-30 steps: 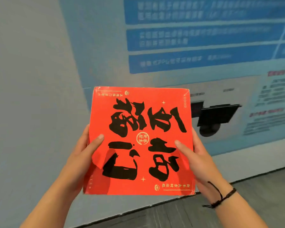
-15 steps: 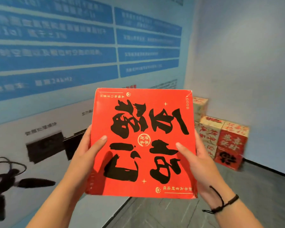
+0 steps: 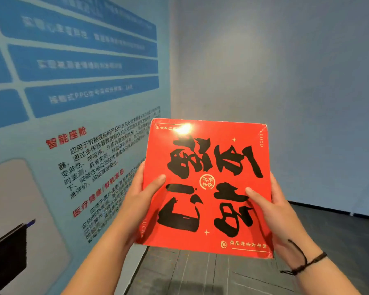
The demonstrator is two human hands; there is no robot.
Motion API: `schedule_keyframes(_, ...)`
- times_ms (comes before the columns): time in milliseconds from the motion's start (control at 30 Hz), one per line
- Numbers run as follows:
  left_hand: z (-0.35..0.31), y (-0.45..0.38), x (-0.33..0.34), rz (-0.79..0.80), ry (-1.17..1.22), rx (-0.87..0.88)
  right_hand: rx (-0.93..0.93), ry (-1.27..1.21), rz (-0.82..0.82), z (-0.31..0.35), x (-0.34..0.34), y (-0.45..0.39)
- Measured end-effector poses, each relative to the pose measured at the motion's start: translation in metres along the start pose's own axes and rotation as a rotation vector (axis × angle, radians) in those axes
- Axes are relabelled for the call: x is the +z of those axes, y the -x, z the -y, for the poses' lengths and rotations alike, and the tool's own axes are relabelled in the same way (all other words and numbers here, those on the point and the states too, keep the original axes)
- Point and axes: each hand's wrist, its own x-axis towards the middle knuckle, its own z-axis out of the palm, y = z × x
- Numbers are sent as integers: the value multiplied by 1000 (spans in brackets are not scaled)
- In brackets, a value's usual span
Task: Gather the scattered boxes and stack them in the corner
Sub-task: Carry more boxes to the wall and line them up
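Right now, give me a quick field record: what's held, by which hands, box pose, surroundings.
held: flat red cardboard box with black calligraphy
left hand: grips the box's left edge, thumb on its face
right hand: grips the right edge, thumb on its face
wrist: black cord bracelet on the right
box pose: off the floor, printed face toward camera
surroundings: blue printed wall panel left, plain grey wall ahead, dark floor
stack: not in view

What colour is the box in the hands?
Red box with large black characters and small gold print, seen in the head view.
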Motion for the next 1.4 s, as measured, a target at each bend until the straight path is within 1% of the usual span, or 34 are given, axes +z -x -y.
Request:
schedule_keyframes(133, 4, -90, 10, 101, -3, -4, -9, 37, -103, -5, 7, -64)
schedule_keyframes(300, 37, -172, 28, 168, -10, -31, 5, 185, -188, -39, -6, -134)
schedule_keyframes(467, 82, -248, 54, 237, -48, -89, 25, 261, -221, -71, -22, -216)
schedule_keyframes(567, 107, -298, 74, 271, -81, -106, 48, 228, -224, -94, -36, -273)
schedule_keyframes(667, 120, -351, 105, 255, -116, -135, 64, 177, -225, -106, -48, -334)
schedule_keyframes(767, 132, -409, 134, 209, -122, -158, 109, 137, -214, -112, -61, -397)
schedule_keyframes(867, 148, -464, 164, 162, -142, -163, 115, 104, -205, -117, -76, -459)
schedule_keyframes(1033, 184, -532, 203, 82, -102, -236, 155, 95, -229, -130, -98, -531)
schedule_keyframes(1100, 195, -558, 217, 94, -68, -287, 175, 99, -233, -135, -105, -559)
schedule_keyframes(1267, 231, -642, 240, 133, -84, -317, 197, 129, -285, -157, -113, -637)
schedule_keyframes(1400, 258, -722, 253, 181, -79, -367, 220, 107, -282, -172, -110, -712)
